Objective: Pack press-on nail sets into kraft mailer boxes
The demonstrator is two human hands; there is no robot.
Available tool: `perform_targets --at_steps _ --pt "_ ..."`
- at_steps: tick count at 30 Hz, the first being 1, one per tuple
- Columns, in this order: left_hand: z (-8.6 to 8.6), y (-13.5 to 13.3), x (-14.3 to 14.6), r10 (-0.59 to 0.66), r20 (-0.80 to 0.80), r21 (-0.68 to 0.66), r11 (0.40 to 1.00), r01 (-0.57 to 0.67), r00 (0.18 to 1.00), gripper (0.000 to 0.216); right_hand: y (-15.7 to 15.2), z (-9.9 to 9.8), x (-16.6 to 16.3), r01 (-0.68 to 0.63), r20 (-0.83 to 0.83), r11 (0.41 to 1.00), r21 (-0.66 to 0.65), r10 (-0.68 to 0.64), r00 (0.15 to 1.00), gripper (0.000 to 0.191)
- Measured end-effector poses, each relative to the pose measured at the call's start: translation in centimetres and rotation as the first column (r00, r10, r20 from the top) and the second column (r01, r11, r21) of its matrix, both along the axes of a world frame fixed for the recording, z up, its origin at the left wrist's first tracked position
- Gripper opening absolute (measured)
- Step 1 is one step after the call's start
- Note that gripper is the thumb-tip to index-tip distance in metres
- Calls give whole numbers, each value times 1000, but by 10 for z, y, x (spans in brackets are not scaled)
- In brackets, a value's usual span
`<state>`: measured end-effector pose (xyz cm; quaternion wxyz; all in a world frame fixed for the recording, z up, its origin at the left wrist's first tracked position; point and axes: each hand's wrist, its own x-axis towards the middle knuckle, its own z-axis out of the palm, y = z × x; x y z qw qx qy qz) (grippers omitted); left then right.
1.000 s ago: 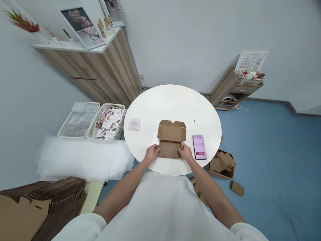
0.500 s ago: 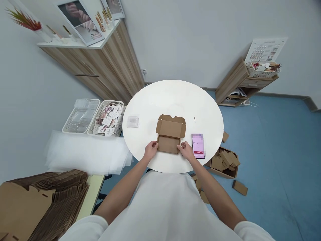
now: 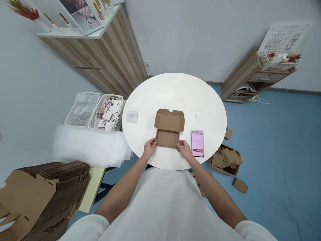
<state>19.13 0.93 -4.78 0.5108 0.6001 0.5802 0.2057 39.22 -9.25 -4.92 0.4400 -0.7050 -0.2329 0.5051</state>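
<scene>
An unlidded brown cardboard box [image 3: 167,138] lies on the round white table [image 3: 173,90], its flap lid raised at the far side. With fingers closed, my left hand [image 3: 149,148] grips the box's near left corner. At the near right corner, my right hand [image 3: 184,149] pinches the side wall between thumb and fingers. The tray of the box shows a bare cardboard bottom. A phone [image 3: 198,144] with a pink screen lies just right of my right hand. Toward the table's left edge sits a small clear plastic case [image 3: 132,116].
Left of the table are a white basket of printed cards [image 3: 110,112], a basket of clear cases [image 3: 82,109], translucent sheets [image 3: 87,144] and stacked flat cardboard [image 3: 67,190]. On the floor at right stands a carton of small boxes [image 3: 225,159]. A wooden cabinet [image 3: 120,50] stands behind.
The view has shifted slightly, so the table and its contents appear a little higher. Both hands still hold the box's near corners; the box stays nearly in place on the table.
</scene>
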Motion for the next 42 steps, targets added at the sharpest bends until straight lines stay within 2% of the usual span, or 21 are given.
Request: perform_targets --at_steps 7,11,13,16,18,19,21,23,26,30,32,34,37,42 --pt "-2 9 -4 -89 32 -64 994 91 996 35 2 5 -4 44 44 997 -69 -41 998 33" --pt "1 12 -9 -125 34 -92 988 128 992 38 -3 13 -11 33 221 989 -143 -1 975 41" --pt "2 13 -13 -143 43 -104 984 147 989 40 -7 21 -16 56 431 987 -151 15 902 47" --pt "5 20 -26 -172 75 -98 979 179 982 41 -9 38 -31 103 741 994 -43 -37 671 56" --pt "6 30 -39 -157 79 -68 984 163 984 40 -3 52 -47 81 820 996 44 -82 567 56" --pt "7 39 -47 -131 68 -45 990 134 989 40 3 59 -56 46 823 996 72 -86 561 54" --pt "8 61 -64 -40 17 14 999 40 999 43 21 69 -78 -69 774 994 87 -24 633 47" --pt "10 90 -80 96 -44 91 992 -92 994 57 48 74 -100 -198 650 979 42 124 750 38" --pt "11 136 -99 223 -127 143 968 -205 966 71 96 68 -130 -313 447 950 9 276 851 37" --pt "9 184 -110 245 -175 88 969 -233 954 66 158 44 -157 -247 191 966 -75 257 947 41" --pt "4 199 -111 233 -187 46 972 -228 954 67 186 31 -163 -200 129 973 -117 214 968 42" --pt "-2 210 -109 229 -193 25 973 -228 954 66 210 18 -165 -149 150 978 -147 171 974 41" --pt "-13 221 -108 207 -177 41 978 -203 962 56 240 3 -166 -90 218 991 -103 111 970 40" --pt "-27 230 -110 161 -139 45 987 -156 977 39 267 -9 -168 -81 231 995 -52 91 969 31"
